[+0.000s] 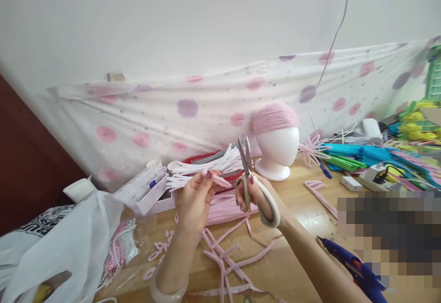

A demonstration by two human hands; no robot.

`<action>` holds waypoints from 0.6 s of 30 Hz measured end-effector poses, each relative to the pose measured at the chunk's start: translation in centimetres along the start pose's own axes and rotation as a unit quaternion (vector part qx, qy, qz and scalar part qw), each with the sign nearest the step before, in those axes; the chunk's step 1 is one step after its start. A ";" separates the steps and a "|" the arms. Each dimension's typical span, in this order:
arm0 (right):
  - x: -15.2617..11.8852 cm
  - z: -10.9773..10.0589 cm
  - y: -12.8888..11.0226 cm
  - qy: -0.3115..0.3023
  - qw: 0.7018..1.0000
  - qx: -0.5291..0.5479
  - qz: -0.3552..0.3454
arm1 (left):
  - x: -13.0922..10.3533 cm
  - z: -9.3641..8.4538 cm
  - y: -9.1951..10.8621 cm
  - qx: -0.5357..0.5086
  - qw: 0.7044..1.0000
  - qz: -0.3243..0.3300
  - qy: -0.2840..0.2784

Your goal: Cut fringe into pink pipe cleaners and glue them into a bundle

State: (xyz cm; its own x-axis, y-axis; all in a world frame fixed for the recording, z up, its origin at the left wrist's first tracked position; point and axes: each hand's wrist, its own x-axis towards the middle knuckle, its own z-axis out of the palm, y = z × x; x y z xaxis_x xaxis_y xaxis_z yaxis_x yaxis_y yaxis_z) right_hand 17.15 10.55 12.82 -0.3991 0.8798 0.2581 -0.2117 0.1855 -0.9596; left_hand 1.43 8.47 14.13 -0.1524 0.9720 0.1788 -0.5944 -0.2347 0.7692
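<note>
My L grip (195,199) pinches a short pale-pink fuzzy stem (222,181) b/w thumb & fingers, in front & left of the white foam mannequin head w/ pink-wrapped crown (277,149). R grip (257,195), closer to the head, is closed round the cream handles of the steel-bladed scissors (247,170), blades up & slightly parted. Main risk IMO: if my R wrist tips left, those parted blades could nick my L fingertips; a slack pinch could drop the short stem among the loose pink fuzzy stems (229,270) on the wooden tabletop (299,197), nearer me than the head. Swinging my R elbow out might knock the dark-blue glue gun (339,251), in front & right of the head; can't tell if the nozzle's hot.
</note>
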 end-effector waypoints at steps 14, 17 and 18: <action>-2.1 1.9 -1.2 -0.041 0.934 -0.343 -0.084 | -2.2 0.9 1.8 -0.111 0.988 0.105 -0.006; -2.3 2.0 -1.2 -0.034 0.938 -0.331 -0.096 | -2.3 1.2 1.2 -0.139 0.984 0.109 -0.006; -2.4 2.0 -1.2 -0.033 0.939 -0.328 -0.100 | -2.3 1.3 1.1 -0.148 0.983 0.109 -0.007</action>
State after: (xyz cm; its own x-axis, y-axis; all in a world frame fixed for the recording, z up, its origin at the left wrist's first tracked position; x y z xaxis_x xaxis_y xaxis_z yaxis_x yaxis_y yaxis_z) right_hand 16.60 7.34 13.55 -0.4683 0.7737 0.4267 0.2979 0.5929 -0.7482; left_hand 2.14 6.02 15.36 -0.2913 0.8982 0.3293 -0.7525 -0.4276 0.5009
